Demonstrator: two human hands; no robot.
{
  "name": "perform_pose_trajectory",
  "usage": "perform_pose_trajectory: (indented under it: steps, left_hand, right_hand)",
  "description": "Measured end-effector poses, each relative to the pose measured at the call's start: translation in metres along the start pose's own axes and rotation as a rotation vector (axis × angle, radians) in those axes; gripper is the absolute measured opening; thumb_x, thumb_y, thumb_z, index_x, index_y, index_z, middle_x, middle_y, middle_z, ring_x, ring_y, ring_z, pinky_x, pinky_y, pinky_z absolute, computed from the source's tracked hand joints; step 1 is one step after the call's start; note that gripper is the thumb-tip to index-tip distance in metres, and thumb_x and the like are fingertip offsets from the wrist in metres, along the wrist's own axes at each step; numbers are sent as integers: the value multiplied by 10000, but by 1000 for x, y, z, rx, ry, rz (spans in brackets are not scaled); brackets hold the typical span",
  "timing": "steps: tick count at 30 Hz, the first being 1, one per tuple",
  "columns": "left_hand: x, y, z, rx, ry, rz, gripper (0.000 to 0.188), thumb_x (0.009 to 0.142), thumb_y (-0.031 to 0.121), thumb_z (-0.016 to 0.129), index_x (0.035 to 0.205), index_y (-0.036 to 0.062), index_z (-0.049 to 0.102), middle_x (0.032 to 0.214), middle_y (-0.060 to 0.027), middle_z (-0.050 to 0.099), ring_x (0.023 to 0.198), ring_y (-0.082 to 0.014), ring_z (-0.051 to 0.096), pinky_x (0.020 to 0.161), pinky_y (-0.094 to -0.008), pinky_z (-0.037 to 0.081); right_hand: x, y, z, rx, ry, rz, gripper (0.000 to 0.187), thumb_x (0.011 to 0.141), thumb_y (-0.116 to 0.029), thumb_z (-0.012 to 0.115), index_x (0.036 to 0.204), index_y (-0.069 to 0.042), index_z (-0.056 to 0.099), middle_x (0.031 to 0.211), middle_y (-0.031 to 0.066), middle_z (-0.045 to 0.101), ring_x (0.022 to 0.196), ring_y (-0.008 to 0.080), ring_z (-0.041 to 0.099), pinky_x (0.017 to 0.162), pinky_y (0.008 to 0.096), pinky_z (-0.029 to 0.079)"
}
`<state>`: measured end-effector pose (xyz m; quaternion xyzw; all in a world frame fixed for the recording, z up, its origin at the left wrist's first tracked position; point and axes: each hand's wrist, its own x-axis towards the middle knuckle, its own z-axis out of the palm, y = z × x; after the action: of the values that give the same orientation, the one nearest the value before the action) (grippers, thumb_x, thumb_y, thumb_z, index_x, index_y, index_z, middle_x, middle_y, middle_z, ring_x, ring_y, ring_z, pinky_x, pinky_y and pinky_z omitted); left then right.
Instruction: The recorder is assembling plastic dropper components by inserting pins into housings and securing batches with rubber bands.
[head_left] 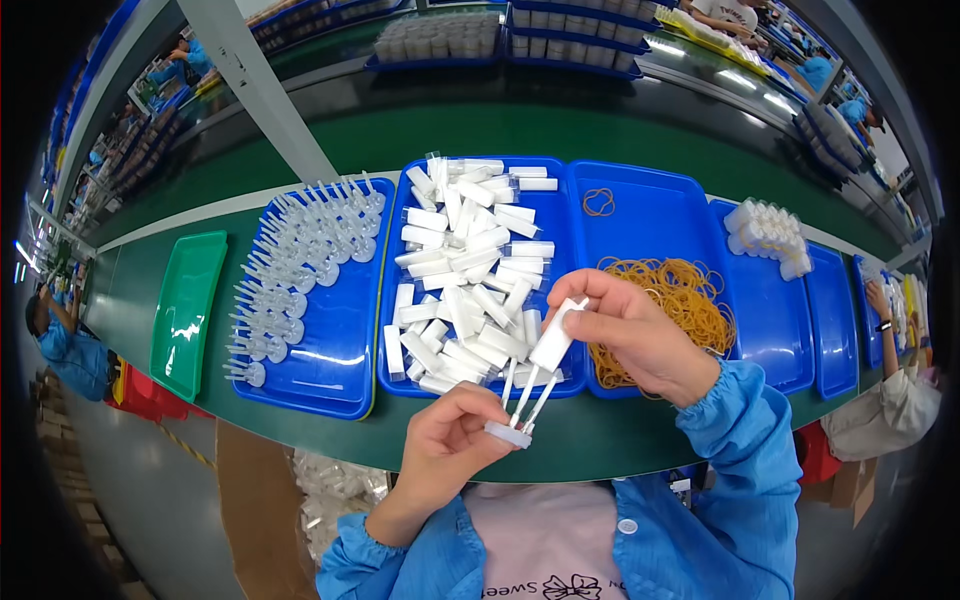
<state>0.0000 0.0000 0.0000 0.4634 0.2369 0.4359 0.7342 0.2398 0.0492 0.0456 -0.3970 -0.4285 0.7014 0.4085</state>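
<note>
At the near edge of a blue rectangular plastic tray (562, 205) heaped with white oblong pieces (462, 262), the left hand (450, 440) grips a round translucent three-pronged base (508, 434); the right hand (640, 338) pinches a white oblong block (553, 345) at the prong tips.

Green bench (620, 430) carries a green tray (190, 312), apparently six blue trays (650, 218).

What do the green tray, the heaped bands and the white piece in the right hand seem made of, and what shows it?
Green tray: likely plastic, glossy; bright reflections streak it.
Bands: probably rubber, finish unclear; thin, amber loops curl loosely.
White piece: perhaps plastic, smooth; straight edges, even white, though not certain.
</note>
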Motion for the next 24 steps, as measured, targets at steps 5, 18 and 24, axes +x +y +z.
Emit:
perform_pose_trajectory:
  steps: [5,18,24]
  left_hand:
    - [-1,-4,0,152,78,45,225,811,-71,692,1002,-22,585,1024,-94,581,929,-159,641,836,-295,545]
    - [4,-5,-4,154,68,42,233,802,-70,702,991,-15,578,1024,-95,567,938,-155,628,837,-295,542]
    - [8,-10,3,198,114,65,230,804,-54,714,975,-4,567,1007,-90,557,924,-152,619,836,-306,539]
  right_hand:
    - [-2,-3,-4,1,-39,42,219,888,-141,649,1075,-40,599,996,14,626,942,69,567,838,223,434]
    - [-13,-4,6,-158,-8,7,198,867,-109,655,1045,-30,619,961,6,612,907,59,539,814,217,436]
    - [-16,16,20,-254,-56,-90,219,881,-121,647,1069,-14,613,990,9,623,960,71,546,869,239,434]
